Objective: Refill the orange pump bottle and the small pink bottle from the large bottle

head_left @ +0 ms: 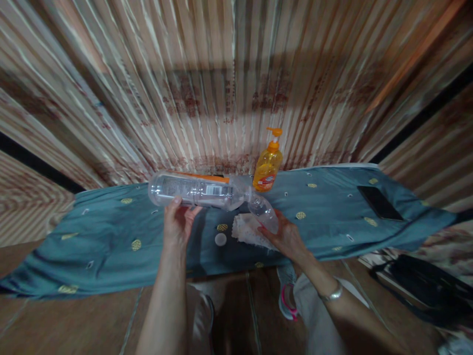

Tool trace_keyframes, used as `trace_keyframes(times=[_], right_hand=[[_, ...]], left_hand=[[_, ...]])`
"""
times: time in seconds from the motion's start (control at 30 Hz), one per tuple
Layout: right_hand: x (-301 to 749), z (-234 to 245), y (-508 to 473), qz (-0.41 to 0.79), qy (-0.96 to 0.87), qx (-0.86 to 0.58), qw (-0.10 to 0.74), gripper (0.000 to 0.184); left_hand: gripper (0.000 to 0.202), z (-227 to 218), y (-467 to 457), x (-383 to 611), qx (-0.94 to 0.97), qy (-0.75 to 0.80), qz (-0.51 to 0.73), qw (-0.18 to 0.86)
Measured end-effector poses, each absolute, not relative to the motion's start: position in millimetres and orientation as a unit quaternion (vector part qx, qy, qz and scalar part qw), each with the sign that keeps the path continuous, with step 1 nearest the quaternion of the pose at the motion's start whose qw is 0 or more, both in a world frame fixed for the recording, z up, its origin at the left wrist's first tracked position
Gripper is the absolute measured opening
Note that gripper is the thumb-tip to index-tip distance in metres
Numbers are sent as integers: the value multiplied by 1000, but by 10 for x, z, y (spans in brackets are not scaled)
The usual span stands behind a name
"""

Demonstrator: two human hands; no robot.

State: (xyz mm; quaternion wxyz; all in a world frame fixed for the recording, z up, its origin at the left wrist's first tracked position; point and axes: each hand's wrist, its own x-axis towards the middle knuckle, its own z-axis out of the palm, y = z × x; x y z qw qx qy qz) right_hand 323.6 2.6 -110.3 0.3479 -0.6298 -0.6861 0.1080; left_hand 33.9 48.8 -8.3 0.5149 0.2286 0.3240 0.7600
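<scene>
My left hand (179, 222) is closed round a large clear plastic bottle (218, 195) with a printed label, from below. It lies nearly level above the table, its neck to the right. In my right hand (290, 236) is a small clear plastic container (264, 212), tilted, its upper end at the bottle's mouth. Whether the two touch, I cannot tell. No liquid can be made out in either. Under the container a folded pale cloth (246, 230) lies on the table, with a round white cap (220, 239) to its left.
An orange pump bottle (265, 170) stands behind the container. The table has a teal patterned cover (111, 231); a black phone (380, 202) lies at its right. Behind it hangs a striped curtain (207, 98). A dark bag (428, 286) sits low at right.
</scene>
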Motion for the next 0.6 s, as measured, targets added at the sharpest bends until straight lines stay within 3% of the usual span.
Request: trace_keyframes(times=[0.2,0.37,0.6], right_hand=[[3229,-1114,30,89,-687,-629,354,78],[3230,-1111,27,86,-688,-632,346,70],[3247,-1090,25,106,-687,-633,342,74]], left_hand=[[37,-86,489,335,226,325,760,515],[37,-83,488,338,222,327,760,516],[37,-102,502,322,223,330,760,514]])
